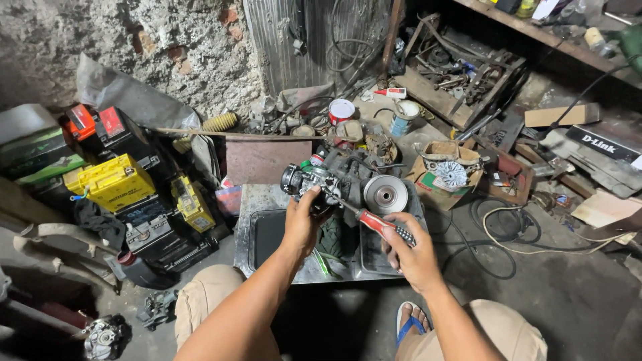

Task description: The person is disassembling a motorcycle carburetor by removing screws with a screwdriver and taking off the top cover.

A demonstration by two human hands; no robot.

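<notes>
Left hand (pixel 302 224) clamps the carburettor (pixel 309 182) above the desk (pixel 249 227), right hand (pixel 408 251) wraps the red-handled screwdriver (pixel 374 222), its shaft slanting toward ten o'clock into the carburettor.

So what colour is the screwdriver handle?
Red with a black grip end, on the screwdriver in the right hand; head view.

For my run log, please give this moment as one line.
left hand: holds carburetor | right hand: holds red-handled screwdriver, tip at carburetor | below: metal tray | nearby: round pulley disc
</notes>
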